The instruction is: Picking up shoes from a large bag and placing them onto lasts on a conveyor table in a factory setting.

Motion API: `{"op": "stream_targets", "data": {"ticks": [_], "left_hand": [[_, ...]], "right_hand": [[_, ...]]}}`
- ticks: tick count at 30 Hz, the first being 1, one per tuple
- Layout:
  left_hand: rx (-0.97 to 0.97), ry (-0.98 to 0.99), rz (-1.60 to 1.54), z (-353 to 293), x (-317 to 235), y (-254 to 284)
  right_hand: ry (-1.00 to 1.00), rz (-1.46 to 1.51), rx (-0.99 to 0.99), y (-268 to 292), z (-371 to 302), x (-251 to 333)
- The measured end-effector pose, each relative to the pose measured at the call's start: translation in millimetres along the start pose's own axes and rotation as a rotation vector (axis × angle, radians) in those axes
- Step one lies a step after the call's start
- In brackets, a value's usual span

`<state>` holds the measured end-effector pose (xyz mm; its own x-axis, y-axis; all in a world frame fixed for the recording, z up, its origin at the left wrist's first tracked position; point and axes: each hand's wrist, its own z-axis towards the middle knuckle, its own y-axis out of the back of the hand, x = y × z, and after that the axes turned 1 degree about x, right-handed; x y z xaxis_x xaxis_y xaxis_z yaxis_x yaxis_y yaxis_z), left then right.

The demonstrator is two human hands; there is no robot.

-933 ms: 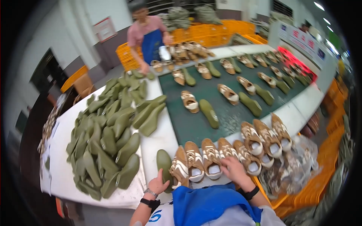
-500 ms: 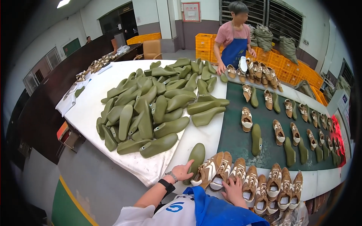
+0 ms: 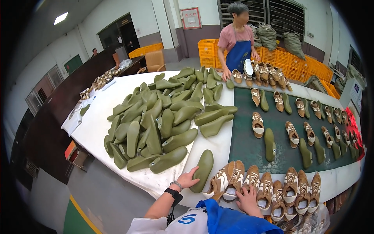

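A green shoe last [image 3: 203,168] lies at the near edge of the table. My left hand [image 3: 186,179] touches its left side, thumb and fingers apart and not wrapped round it. My right hand [image 3: 249,199] rests with spread fingers at the openings of brown-and-white sneakers, by one sneaker [image 3: 234,180] and its neighbour [image 3: 252,177]. Farther left, another sneaker [image 3: 220,180] leans toward the last. Several more sneakers [image 3: 290,187] stand in a row to the right of my right hand.
A large heap of green lasts [image 3: 156,121] covers the white tabletop [image 3: 89,132] at left. On the dark green belt [image 3: 249,154], sneakers and lasts lie in rows. Across the table a co-worker [image 3: 237,43] in a blue apron stands by more sneakers. Orange crates [image 3: 208,48] line the back.
The view has shifted slightly, so the table and its things sit a little lower in the picture. Both hands keep nearly the same places by the last and the sneakers.
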<state>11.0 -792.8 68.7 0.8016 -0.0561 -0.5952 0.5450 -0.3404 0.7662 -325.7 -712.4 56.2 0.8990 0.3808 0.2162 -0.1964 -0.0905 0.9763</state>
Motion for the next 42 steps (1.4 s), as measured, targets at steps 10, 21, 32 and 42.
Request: {"op": "stream_targets", "data": {"ticks": [10,21,32,42], "left_hand": [[-0.015,-0.032,0.220,42,-20,-1],[-0.039,-0.024,0.170,61,-1,5],[-0.138,-0.224,-0.205,202,-51,27],[0.214,-0.074,0.573,284,-140,-76]], "right_hand": [[-0.047,0.057,0.050,1,-7,5],[-0.020,0.043,-0.139,4,9,9],[-0.122,0.133,-0.104,8,-1,-1],[-0.158,0.246,-0.101,1,-3,4]]}}
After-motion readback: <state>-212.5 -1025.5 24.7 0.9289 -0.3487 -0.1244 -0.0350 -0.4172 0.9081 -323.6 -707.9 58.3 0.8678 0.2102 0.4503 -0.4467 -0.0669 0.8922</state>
